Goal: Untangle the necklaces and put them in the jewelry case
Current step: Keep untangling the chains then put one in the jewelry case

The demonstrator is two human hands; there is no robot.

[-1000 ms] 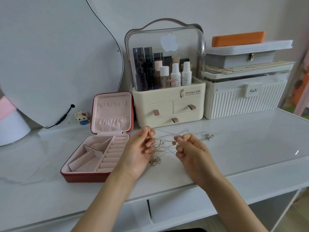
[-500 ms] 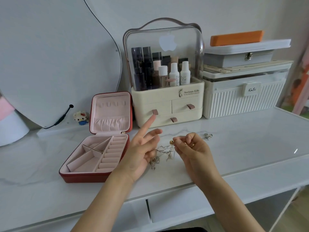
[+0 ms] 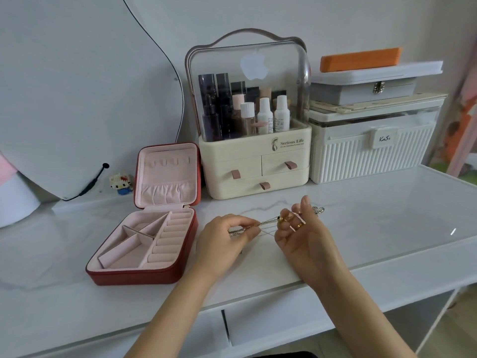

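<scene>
Roughly two tangled necklaces point(image 3: 268, 224) — both hands point(image 3: 222, 236) point(image 3: 304, 236) pinching chains; one case point(image 3: 144, 244).

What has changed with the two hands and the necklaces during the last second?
The left hand, which half a second ago had its fingers spread open, has closed again and pinches the necklaces. The right hand has turned palm up, its fingers loosened, with chains draped over them. The chains are now stretched between both hands. The jewelry case stays open in its place, with no necklace inside.

Jewelry case point(image 3: 144, 251) left of necklaces point(image 3: 260, 226)
</scene>
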